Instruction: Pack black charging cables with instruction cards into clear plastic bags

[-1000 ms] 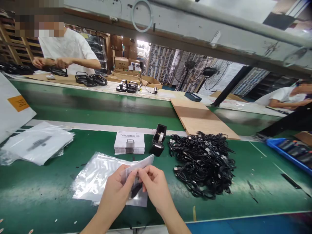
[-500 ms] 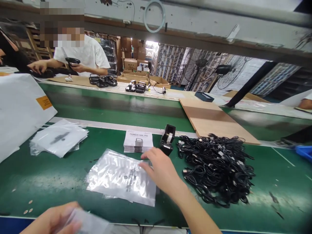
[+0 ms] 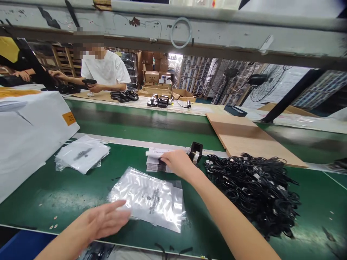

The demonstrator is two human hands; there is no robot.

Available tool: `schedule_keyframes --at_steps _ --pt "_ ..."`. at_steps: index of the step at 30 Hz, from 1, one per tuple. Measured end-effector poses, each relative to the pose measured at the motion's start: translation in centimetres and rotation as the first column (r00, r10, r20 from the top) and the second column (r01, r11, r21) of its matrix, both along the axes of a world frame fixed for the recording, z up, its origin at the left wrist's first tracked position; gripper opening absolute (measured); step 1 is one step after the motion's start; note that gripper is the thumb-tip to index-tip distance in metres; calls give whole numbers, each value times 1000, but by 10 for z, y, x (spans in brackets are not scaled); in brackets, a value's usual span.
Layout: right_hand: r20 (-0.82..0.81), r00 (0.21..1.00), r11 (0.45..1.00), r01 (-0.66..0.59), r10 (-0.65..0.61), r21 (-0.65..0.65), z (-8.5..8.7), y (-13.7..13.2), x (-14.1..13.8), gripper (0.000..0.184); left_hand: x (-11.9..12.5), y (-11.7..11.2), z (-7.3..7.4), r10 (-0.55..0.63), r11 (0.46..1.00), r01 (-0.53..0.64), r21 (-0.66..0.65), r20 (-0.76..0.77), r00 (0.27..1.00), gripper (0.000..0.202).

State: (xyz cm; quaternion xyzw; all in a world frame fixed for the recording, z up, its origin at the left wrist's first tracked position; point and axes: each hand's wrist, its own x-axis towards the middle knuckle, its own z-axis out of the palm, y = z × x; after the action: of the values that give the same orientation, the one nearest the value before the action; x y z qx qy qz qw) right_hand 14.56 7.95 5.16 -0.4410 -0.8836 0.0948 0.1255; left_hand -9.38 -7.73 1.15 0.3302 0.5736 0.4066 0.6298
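Note:
My right hand (image 3: 179,163) is at the stack of printed booklets (image 3: 157,167), with its fingers pinching the front edge of the top booklet (image 3: 155,152), which bends up from the pile. My left hand (image 3: 107,219) hovers at the near left edge of the clear plastic bags (image 3: 146,198), slightly blurred, with fingers stretched out and nothing visible in them. The bags lie in a loose pile in front of the booklets. Just behind my right hand stands a black tape dispenser (image 3: 195,152), partly covered by it.
To the right lies a heap of black USB cables (image 3: 252,191). Filled plastic bags (image 3: 82,153) are piled at the left beside a big white sack (image 3: 32,133). A wooden board (image 3: 252,139) leans behind the cables. A co-worker (image 3: 104,70) handles black items across the bench.
My left hand has let go of the whitish packet and risen over the bench, now open. My right hand has moved from the bags to the booklets and taken hold of the top one.

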Motion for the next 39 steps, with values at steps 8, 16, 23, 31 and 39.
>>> schedule_keyframes --at_steps 8,16,23,31,39 --pt "-567 788 969 166 -240 -181 -36 -105 29 50 82 48 8 -235 972 229 52 199 951 31" --pt "-488 234 505 17 -841 -863 -54 -127 97 45 111 53 -2 -307 903 398 165 -401 863 29" --pt "-454 3 451 126 -891 -884 -69 -146 108 43 145 58 -24 -134 790 610 70 -950 282 28" --pt "-478 -39 462 198 -877 -864 -72 -147 106 43 147 59 -25 -140 775 631 36 -964 226 18" --pt "-498 -47 481 200 -866 -854 -72 -151 104 48 139 59 -26 -145 770 633 78 -945 293 23"
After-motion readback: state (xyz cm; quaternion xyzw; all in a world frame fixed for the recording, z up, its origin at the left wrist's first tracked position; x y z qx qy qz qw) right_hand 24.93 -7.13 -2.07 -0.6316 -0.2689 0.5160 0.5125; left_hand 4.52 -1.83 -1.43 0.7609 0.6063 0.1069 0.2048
